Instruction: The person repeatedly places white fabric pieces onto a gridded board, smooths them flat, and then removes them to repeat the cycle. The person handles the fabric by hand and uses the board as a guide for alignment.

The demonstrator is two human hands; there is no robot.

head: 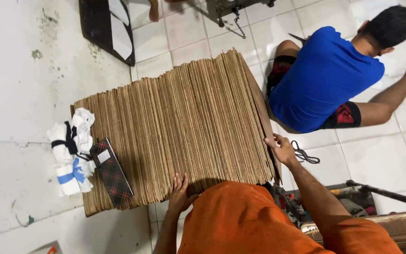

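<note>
Brown cardboard sheets stand on edge, packed side by side into one long stack (184,127) that lies on the white tiled floor (381,160); all places below are given relative to this stack. Left hand (180,194): pressed flat against the near face of the stack, fingers spread, palm on the sheet edges, gripping nothing. Right hand (282,148): at the right end of the stack, fingers curled over the edge of the outermost sheet, touching it. Both arms come from an orange-sleeved torso at the near side. On top of the stack, toward its left end, lies a dark plaid case (111,171); just left of that, a bundle of white cloth (73,153) tied with black and blue bands, partly overhanging the stack's end. Beyond the right end a second person in a blue shirt (323,77) sits on the floor, turned away. A black cord (304,154) lies on the tiles just beside the right hand.
</note>
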